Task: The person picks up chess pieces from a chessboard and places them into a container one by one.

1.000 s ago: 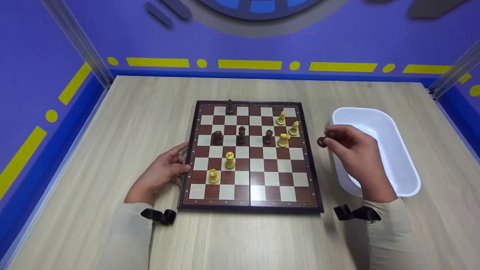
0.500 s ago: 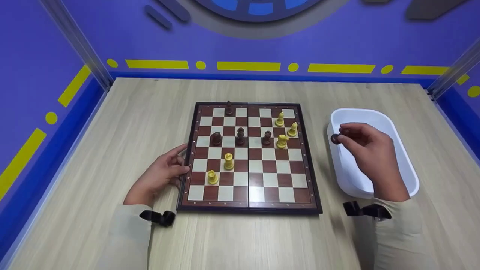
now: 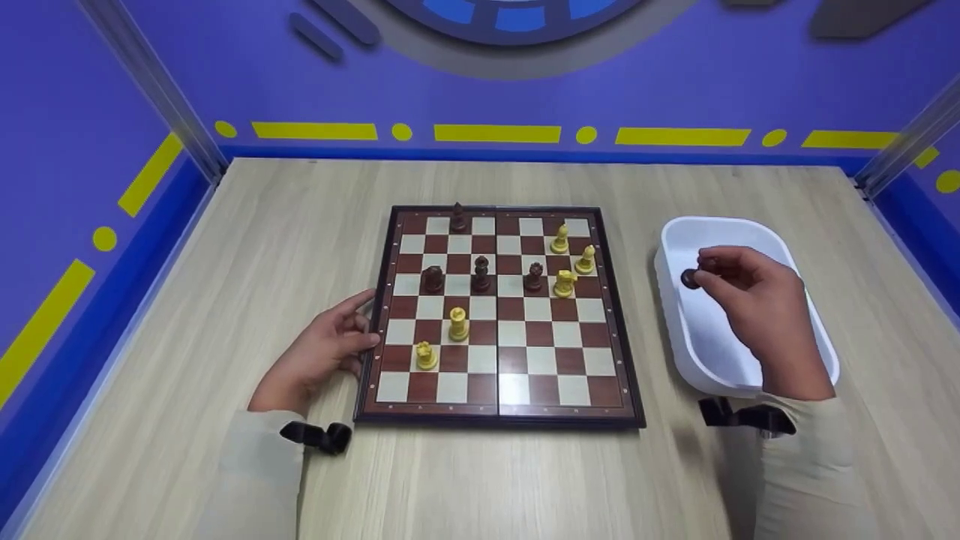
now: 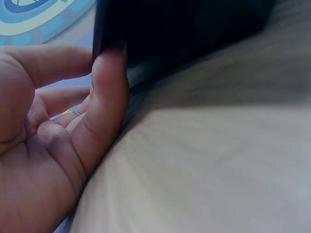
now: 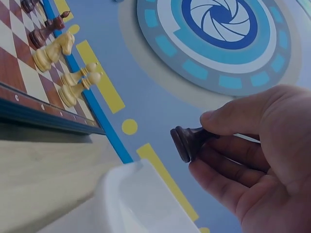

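Note:
My right hand (image 3: 765, 311) holds a dark brown chess piece (image 5: 186, 141) between thumb and fingers over the left part of a white plastic tub (image 3: 670, 315). Its round base points away from the hand; the top is hidden by the fingers. At the left side of the chessboard (image 3: 540, 334), my left hand (image 3: 315, 356) rests its thumb and index fingertip against the dark edge, the other fingers loosely bent. On the board stand a cream king (image 3: 458, 325), a cream rook (image 3: 426, 355), a cream knight (image 3: 565, 283) and several dark pieces, among them a knight (image 3: 433, 279).
Two cream pieces, one a bishop (image 3: 559, 238), stand near the board's far right corner. A dark bishop (image 3: 457, 218) is at the far edge. Pale wooden table (image 3: 300, 202) surrounds the board. Blue walls (image 3: 420, 90) with yellow marks enclose the back and sides.
My right hand has moved right with the dark chess piece, from the gap beside the board to over the tub. The left hand stays at the board's edge.

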`<state>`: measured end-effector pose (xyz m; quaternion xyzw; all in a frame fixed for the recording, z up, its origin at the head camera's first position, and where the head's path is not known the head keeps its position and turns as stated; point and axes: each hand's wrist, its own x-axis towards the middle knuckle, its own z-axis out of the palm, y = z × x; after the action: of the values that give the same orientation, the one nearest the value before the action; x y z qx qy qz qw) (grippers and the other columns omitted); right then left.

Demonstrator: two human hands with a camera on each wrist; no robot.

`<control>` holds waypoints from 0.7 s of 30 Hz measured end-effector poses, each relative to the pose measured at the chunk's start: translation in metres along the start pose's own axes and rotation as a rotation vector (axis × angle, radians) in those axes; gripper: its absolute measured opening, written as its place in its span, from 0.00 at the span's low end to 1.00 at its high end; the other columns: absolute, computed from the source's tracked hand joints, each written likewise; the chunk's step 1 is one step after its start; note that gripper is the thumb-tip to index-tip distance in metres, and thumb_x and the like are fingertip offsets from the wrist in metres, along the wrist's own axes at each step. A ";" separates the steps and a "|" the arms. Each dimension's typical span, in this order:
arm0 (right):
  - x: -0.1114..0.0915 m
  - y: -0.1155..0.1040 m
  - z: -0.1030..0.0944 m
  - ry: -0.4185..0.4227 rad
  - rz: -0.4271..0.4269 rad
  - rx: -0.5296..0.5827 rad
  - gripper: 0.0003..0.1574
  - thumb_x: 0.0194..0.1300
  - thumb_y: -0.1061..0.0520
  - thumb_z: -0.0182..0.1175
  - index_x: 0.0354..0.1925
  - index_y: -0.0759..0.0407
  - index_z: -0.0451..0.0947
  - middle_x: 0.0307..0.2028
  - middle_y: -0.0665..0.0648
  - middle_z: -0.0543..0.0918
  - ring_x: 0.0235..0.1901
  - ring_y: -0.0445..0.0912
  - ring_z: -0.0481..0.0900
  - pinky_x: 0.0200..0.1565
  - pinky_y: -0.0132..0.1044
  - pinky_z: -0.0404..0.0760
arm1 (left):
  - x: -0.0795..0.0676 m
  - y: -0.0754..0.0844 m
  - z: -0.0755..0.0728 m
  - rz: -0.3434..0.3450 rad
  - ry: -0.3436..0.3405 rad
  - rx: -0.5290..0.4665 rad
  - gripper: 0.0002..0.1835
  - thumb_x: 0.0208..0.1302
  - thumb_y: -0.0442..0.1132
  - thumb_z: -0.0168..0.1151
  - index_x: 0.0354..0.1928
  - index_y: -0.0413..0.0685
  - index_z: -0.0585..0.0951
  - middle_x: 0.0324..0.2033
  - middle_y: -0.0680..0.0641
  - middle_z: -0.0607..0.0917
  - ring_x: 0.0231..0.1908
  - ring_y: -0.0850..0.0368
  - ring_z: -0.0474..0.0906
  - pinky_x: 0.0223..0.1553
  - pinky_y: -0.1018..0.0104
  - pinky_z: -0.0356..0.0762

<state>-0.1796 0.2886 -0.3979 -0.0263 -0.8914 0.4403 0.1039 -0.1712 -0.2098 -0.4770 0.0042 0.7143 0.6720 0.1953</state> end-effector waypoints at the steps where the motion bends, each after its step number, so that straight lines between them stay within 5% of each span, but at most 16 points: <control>1: 0.000 0.001 -0.001 -0.001 0.006 -0.013 0.19 0.58 0.51 0.61 0.48 0.52 0.77 0.38 0.51 0.81 0.36 0.33 0.81 0.38 0.17 0.76 | 0.000 0.000 0.000 0.000 0.001 -0.001 0.40 0.56 0.29 0.60 0.69 0.60 0.55 0.34 0.49 0.69 0.24 0.61 0.72 0.16 0.65 0.78; 21: 0.002 0.006 -0.002 -0.014 0.070 -0.149 0.22 0.57 0.45 0.60 0.49 0.50 0.77 0.44 0.55 0.80 0.34 0.25 0.76 0.36 0.14 0.73 | -0.001 0.002 -0.001 0.000 -0.010 0.025 0.40 0.57 0.30 0.59 0.69 0.57 0.54 0.34 0.48 0.69 0.24 0.62 0.73 0.17 0.65 0.78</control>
<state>-0.1810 0.2940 -0.4010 -0.0621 -0.9210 0.3762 0.0801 -0.1709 -0.2113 -0.4742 0.0101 0.7216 0.6631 0.1990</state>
